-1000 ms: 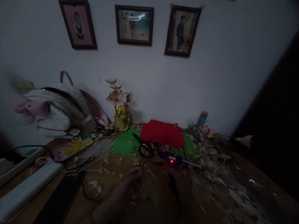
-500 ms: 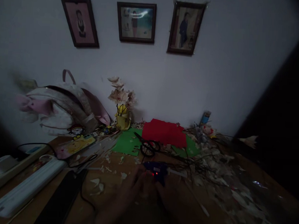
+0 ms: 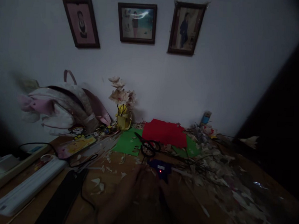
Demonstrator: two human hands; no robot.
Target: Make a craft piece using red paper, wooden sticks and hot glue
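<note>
A blue hot glue gun (image 3: 160,168), its small red light lit, sits at the top of the person's two hands, low in the view and deep in shadow. The left hand (image 3: 132,191) lies just left of the glue gun and the right hand (image 3: 171,196) just right of it, close together and seemingly touching its lower part. The gloom hides the fingers, so it cannot be told whether they are spread, pressed together or pinching it.

Just beyond the glue gun lie black-handled scissors (image 3: 149,148), on a sheet of green paper (image 3: 126,143) that runs under a crumpled sheet of red paper (image 3: 164,133). Farther beyond it, a yellow pot (image 3: 123,119) holds pale paper flowers (image 3: 120,95). Pale paper scraps (image 3: 211,172) are heaped to the right of the glue gun on the wooden tabletop (image 3: 116,165). Well to its left are a pink-and-white backpack (image 3: 64,109) and a white power strip (image 3: 27,189).
</note>
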